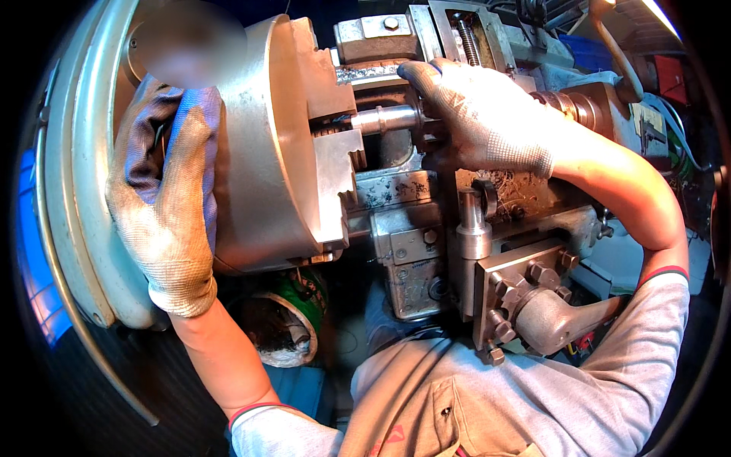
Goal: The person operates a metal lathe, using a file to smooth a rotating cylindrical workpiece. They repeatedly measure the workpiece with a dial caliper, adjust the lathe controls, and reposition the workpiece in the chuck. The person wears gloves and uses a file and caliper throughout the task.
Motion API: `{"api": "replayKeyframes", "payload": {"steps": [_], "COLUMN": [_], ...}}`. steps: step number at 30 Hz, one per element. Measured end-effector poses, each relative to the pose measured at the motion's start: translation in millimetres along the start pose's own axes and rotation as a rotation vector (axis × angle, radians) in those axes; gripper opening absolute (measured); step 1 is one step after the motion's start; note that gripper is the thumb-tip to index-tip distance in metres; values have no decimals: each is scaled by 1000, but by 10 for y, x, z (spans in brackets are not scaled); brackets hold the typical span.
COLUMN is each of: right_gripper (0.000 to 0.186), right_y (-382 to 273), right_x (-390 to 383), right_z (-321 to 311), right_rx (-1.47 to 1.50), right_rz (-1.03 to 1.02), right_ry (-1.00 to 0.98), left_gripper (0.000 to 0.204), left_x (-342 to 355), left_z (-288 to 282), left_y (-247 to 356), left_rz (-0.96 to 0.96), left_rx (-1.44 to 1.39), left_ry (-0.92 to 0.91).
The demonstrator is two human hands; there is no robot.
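Note:
A large lathe chuck point(247, 145) with stepped jaws point(335, 179) fills the left middle. A bright round metal shaft point(384, 119) sticks out of the jaws to the right. My left hand point(171, 198), in a worn white and blue glove, rests against the chuck's left side. Its fingers are curled, and a blurred patch covers their tips, so what they grip is hidden. My right hand point(487, 114), in a similar glove, closes over the right end of the shaft from above. Its palm hides that end and a dark part below it.
Nearer me stands a square tool post point(487, 297) with several bolts and a clamping lever point(563, 320). Behind my right wrist is the tailstock point(601, 107). A green can point(304, 305) sits below the chuck. The pale headstock cover point(84, 167) curves along the left.

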State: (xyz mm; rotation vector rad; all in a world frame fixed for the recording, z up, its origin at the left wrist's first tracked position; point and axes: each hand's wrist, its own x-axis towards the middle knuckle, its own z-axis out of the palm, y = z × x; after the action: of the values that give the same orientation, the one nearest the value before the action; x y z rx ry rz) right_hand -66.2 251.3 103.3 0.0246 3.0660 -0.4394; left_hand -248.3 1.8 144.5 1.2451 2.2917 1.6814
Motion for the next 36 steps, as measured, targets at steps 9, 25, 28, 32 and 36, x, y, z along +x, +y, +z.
{"api": "replayKeyframes", "payload": {"steps": [9, 25, 28, 32, 36], "right_gripper": [50, 55, 62, 47, 46], "right_y": [16, 135, 67, -123, -58], "right_x": [197, 423, 396, 77, 106], "right_z": [-195, -212, -227, -85, -150], "right_rx": [151, 275, 306, -1, 56], "right_rz": [-2, 131, 232, 16, -22], "right_ry": [-213, -451, -486, -58, -138], "left_gripper": [40, 38, 42, 36, 36], "left_x": [-27, -16, -59, -31, -17], "left_z": [-42, -65, -101, -66, -62], "left_y": [68, 17, 29, 26, 25], "left_rz": [-39, 1, -31, -129, -15], "left_rx": [30, 18, 76, -48, -6], "left_ry": [-1, -19, -27, -13, -22]}}
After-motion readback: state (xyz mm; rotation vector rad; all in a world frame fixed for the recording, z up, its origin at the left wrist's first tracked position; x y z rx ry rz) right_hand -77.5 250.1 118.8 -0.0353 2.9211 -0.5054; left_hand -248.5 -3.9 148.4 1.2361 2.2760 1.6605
